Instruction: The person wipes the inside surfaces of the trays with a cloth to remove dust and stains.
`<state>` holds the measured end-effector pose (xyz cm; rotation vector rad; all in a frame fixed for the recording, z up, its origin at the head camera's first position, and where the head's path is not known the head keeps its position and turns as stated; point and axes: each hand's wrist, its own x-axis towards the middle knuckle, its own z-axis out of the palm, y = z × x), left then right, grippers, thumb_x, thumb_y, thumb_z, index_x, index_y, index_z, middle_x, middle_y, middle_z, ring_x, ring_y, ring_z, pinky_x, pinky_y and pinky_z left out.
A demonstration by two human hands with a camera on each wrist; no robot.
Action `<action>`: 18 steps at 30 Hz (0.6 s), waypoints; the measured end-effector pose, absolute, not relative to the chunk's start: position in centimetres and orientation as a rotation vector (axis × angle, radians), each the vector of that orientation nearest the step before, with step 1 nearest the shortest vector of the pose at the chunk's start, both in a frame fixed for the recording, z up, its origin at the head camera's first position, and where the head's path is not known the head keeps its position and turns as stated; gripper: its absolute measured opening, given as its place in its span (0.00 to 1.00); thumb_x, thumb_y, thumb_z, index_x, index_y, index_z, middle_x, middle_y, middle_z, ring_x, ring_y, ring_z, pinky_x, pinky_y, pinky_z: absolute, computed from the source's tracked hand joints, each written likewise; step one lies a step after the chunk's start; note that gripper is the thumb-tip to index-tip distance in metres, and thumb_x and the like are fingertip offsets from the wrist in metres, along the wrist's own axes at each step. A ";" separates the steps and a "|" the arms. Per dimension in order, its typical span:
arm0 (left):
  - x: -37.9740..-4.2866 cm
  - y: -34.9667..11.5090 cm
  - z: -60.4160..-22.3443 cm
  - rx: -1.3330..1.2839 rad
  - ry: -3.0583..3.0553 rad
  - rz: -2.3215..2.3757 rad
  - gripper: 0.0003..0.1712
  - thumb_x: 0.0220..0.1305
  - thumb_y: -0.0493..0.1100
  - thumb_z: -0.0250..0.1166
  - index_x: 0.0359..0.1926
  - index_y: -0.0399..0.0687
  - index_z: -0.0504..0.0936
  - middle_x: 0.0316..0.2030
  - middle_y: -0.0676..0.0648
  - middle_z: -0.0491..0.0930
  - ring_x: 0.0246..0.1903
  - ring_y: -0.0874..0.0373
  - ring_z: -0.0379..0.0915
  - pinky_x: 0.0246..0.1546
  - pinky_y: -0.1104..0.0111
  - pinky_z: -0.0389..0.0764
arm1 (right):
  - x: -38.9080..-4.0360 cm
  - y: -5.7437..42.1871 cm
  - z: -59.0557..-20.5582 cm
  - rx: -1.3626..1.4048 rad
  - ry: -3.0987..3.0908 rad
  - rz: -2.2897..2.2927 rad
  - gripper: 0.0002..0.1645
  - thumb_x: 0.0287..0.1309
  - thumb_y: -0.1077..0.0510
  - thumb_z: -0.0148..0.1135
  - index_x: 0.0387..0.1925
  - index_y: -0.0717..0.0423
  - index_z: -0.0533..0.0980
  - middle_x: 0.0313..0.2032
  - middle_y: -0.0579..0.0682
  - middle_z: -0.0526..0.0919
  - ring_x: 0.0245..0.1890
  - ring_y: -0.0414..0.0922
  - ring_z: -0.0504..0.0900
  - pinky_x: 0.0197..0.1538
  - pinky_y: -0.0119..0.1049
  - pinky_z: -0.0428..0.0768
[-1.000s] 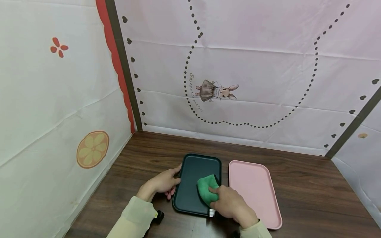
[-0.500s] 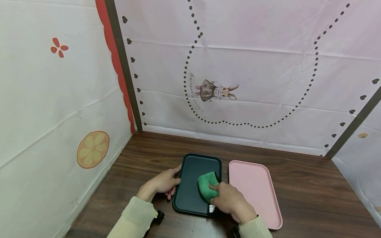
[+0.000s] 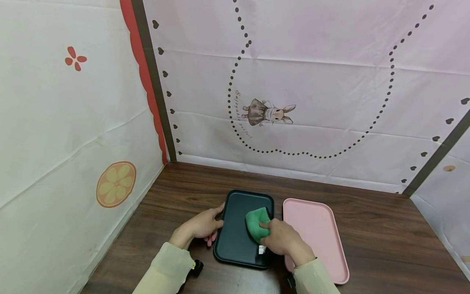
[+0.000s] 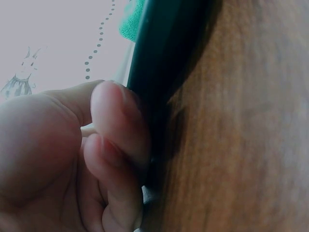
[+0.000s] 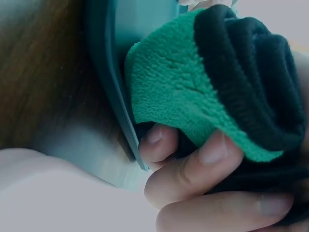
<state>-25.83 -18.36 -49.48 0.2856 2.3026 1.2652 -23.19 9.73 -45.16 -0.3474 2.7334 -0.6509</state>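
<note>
A dark green rectangular tray (image 3: 238, 232) lies on the table in the head view. My left hand (image 3: 200, 224) holds the tray's left rim, thumb and index finger at the edge, the other fingers curled beside it. In the left wrist view, the curled fingertips (image 4: 118, 111) meet the tray's side (image 4: 159, 53). My right hand (image 3: 284, 239) grips a folded green cloth (image 3: 256, 224) against the tray's right half. Dark edging and rolled folds of the cloth (image 5: 178, 77) show in the right wrist view, with fingers curled round it. A white tag hangs from the cloth.
A pink tray (image 3: 315, 232) lies just right of the dark one, partly behind my right forearm. Both sit on a brown wood-grain table (image 3: 385, 232). Printed white sheets stand behind (image 3: 312, 102) and to the left.
My right hand and the green cloth have slid away from me along the dark tray's right side. The left hand and both trays have stayed in place.
</note>
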 end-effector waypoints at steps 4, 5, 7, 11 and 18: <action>-25.8 -18.4 -49.5 0.289 2.299 1.268 0.40 0.80 0.42 0.53 0.84 0.53 0.45 0.14 0.46 0.77 0.10 0.57 0.75 0.16 0.66 0.78 | -23.6 9.7 -45.1 -0.326 2.718 -0.649 0.34 0.54 0.54 0.72 0.65 0.47 0.81 0.64 0.65 0.80 0.38 0.49 0.76 0.42 0.46 0.76; -25.8 -18.4 -49.5 0.291 2.298 1.269 0.40 0.80 0.42 0.53 0.84 0.53 0.45 0.14 0.46 0.77 0.10 0.57 0.75 0.16 0.66 0.78 | -23.6 9.7 -45.0 -0.322 2.718 -0.649 0.34 0.54 0.54 0.72 0.65 0.47 0.81 0.64 0.65 0.80 0.39 0.49 0.76 0.42 0.46 0.76; -25.8 -18.4 -49.6 0.295 2.296 1.269 0.40 0.80 0.42 0.52 0.84 0.53 0.45 0.14 0.46 0.77 0.10 0.57 0.75 0.16 0.66 0.77 | -23.8 9.7 -44.9 -0.321 2.723 -0.649 0.33 0.55 0.54 0.73 0.65 0.47 0.81 0.64 0.66 0.80 0.39 0.49 0.77 0.43 0.47 0.77; -25.9 -18.4 -49.6 0.298 2.294 1.273 0.40 0.80 0.42 0.52 0.84 0.53 0.45 0.14 0.45 0.77 0.10 0.57 0.75 0.16 0.66 0.78 | -24.0 9.7 -44.8 -0.323 2.740 -0.649 0.33 0.55 0.54 0.73 0.64 0.48 0.81 0.63 0.66 0.81 0.41 0.48 0.77 0.45 0.48 0.78; -26.0 -18.4 -49.7 0.292 2.299 1.274 0.40 0.80 0.42 0.53 0.84 0.53 0.45 0.15 0.45 0.77 0.10 0.56 0.75 0.16 0.65 0.78 | -24.5 9.6 -44.7 -0.307 2.746 -0.647 0.33 0.56 0.54 0.73 0.65 0.48 0.81 0.63 0.65 0.81 0.38 0.49 0.76 0.43 0.46 0.77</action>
